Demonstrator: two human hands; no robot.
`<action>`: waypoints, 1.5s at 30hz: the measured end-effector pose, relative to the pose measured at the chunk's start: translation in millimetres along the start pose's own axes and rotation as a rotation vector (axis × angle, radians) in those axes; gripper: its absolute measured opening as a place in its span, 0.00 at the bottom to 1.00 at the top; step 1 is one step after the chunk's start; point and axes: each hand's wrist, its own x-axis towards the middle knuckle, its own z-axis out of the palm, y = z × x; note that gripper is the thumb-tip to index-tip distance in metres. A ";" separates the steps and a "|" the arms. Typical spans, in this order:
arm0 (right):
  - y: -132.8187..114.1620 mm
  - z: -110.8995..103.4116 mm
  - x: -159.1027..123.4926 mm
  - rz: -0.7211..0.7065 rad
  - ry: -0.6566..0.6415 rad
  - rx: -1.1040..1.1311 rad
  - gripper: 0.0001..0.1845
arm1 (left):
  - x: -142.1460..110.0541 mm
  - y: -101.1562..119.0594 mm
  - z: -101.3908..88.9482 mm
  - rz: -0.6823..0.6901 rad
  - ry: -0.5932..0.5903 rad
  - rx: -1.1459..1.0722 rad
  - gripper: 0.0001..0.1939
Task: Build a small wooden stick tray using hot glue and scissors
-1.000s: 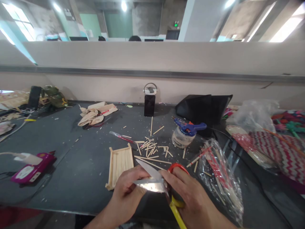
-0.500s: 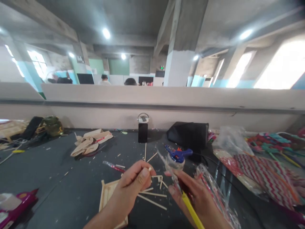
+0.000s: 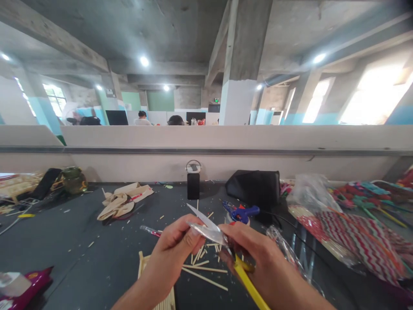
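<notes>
My right hand point(image 3: 258, 262) grips a pair of scissors point(image 3: 206, 228) with a yellow handle, and the two steel blades stand apart, pointing up and left. My left hand point(image 3: 174, 254) is pinched close under the blades, fingertips by the lower blade. What it pinches is too small to make out. Both hands hover above the dark table point(image 3: 80, 258). Below them lie several loose thin wooden sticks point(image 3: 203, 267) and a small raft of sticks point(image 3: 161, 301) glued side by side.
A blue glue gun point(image 3: 240, 212) rests on a clear roll behind the hands. A black bag point(image 3: 254, 187), a small black stand point(image 3: 193, 181), crumpled paper wrappers point(image 3: 124, 200), plastic bags point(image 3: 348, 228) of patterned straws at right and a pink packet point(image 3: 19, 286) at left surround them.
The view has tilted up from the table toward the ceiling. The scissor blades came back against my left fingertips after my hands had drawn apart half a second ago.
</notes>
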 end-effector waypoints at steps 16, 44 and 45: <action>4.6 9.2 -9.0 -0.053 -0.020 -0.074 0.30 | -11.4 -18.2 -8.3 -0.119 0.061 -0.062 0.10; 25.2 39.5 -20.5 -0.095 -0.079 -0.103 0.35 | -20.2 -31.2 -15.9 -0.142 0.074 0.008 0.07; 25.2 39.9 -21.1 -0.085 -0.088 -0.097 0.33 | -21.9 -34.7 -17.1 -0.149 0.073 0.011 0.07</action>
